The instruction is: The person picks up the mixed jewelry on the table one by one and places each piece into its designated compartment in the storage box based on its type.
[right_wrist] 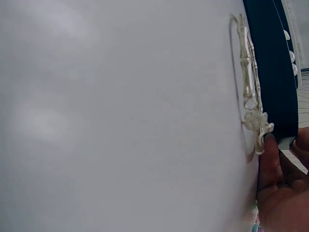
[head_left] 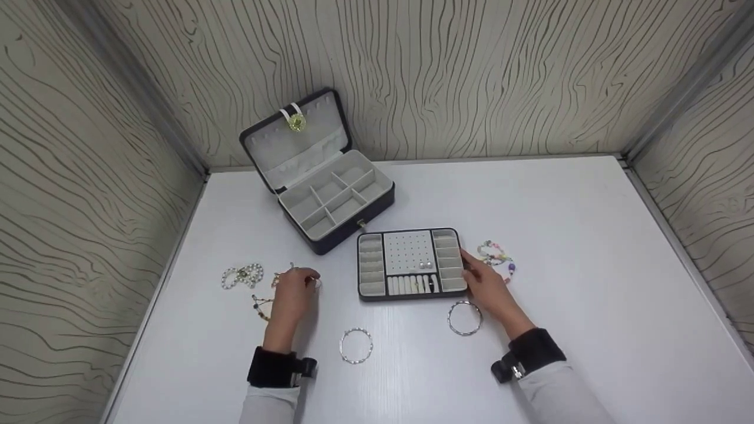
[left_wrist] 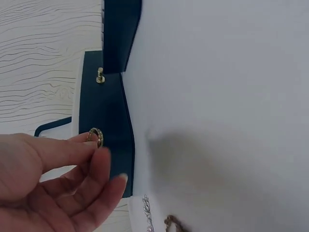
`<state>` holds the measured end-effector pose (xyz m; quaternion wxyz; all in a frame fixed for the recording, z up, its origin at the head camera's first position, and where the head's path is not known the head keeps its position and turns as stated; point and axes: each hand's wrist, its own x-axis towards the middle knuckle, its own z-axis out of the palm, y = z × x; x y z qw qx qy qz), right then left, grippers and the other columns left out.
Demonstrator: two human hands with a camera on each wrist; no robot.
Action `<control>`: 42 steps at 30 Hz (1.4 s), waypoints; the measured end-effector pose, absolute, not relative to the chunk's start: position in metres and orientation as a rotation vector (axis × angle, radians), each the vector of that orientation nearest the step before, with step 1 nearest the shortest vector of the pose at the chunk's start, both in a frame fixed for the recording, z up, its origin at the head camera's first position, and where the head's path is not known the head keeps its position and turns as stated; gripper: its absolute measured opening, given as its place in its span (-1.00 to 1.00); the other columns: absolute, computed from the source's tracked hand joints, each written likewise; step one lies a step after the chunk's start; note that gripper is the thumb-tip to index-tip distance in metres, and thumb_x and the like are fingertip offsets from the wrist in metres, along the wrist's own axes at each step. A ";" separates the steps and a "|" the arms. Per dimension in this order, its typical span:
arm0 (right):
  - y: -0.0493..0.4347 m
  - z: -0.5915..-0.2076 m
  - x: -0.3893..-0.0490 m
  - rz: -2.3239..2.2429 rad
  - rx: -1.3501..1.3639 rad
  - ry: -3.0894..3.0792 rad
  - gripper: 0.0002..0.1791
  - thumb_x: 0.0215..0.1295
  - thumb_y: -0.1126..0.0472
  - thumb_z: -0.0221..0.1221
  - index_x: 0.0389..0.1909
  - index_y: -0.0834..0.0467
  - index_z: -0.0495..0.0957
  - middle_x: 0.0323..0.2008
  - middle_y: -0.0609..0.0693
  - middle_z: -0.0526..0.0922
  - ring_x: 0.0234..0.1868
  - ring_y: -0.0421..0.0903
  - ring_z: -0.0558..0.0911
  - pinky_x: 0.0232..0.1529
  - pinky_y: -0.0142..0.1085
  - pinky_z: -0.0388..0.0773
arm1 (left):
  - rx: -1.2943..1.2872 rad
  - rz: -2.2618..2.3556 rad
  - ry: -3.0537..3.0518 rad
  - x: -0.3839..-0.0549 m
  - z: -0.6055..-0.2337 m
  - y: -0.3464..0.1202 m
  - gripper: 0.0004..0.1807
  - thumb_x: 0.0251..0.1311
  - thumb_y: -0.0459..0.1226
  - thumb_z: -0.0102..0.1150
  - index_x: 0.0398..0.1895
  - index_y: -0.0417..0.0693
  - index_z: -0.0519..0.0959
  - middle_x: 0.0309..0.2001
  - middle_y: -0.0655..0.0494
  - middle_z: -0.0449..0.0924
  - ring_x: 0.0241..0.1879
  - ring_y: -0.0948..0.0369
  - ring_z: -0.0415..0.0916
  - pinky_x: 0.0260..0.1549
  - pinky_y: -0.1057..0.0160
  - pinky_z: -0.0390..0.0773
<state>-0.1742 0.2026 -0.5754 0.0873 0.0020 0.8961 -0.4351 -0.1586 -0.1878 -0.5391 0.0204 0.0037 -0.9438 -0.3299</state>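
My left hand [head_left: 294, 294] pinches a small gold ring [left_wrist: 100, 137] between thumb and forefinger. It hovers left of the jewelry tray [head_left: 412, 297], over a patterned gold-toned chain partly hidden behind it. With my right hand [head_left: 492, 293] I grip the tray's right edge, thumb near the side compartments. The tray has a dotted pad with two white round earrings [head_left: 425, 265] and a row of ring rolls [head_left: 406, 285]; some rolls at the right bear rings. A silver bangle [right_wrist: 248, 72] lies close to the tray edge by my right fingers.
An open jewelry box [head_left: 341, 233] with bare divided compartments stands behind the tray, a green-gold brooch-like piece [head_left: 297, 122] on its lid. A white beaded bracelet [head_left: 242, 275] lies left, a beaded chain [head_left: 259, 307] nearer, another bangle [head_left: 356, 345] in front, colorful beads [head_left: 492, 250] at right.
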 end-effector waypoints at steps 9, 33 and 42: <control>0.204 -0.576 -0.174 -1.261 -0.003 2.690 -0.44 0.52 0.25 -0.05 0.50 0.12 0.16 0.32 0.33 0.35 0.23 0.24 0.43 0.27 0.12 0.27 | -0.043 -1.233 -2.898 -0.157 -0.535 -0.173 -0.84 0.15 -0.54 0.19 -0.24 -0.31 0.69 -0.41 -0.04 0.65 -0.48 0.17 0.60 -0.48 0.22 0.58; 0.205 -0.577 -0.175 -1.293 -0.013 2.695 -0.44 0.50 0.26 -0.04 0.48 0.13 0.19 0.30 0.33 0.37 0.20 0.22 0.46 0.25 0.10 0.30 | -0.358 -1.244 -2.908 -0.167 -0.524 -0.073 -0.88 0.13 -0.49 0.25 -0.29 -0.24 0.72 -0.31 0.00 0.70 -0.30 0.16 0.63 -0.26 0.22 0.60; 0.203 -0.576 -0.174 -1.252 -0.024 2.705 -0.44 0.51 0.25 -0.06 0.49 0.14 0.16 0.33 0.34 0.32 0.27 0.25 0.40 0.28 0.11 0.26 | -0.405 -1.238 -2.971 -0.166 -0.529 -0.050 -0.87 0.15 -0.47 0.25 -0.26 -0.20 0.72 -0.27 0.04 0.71 -0.24 0.17 0.63 -0.20 0.25 0.60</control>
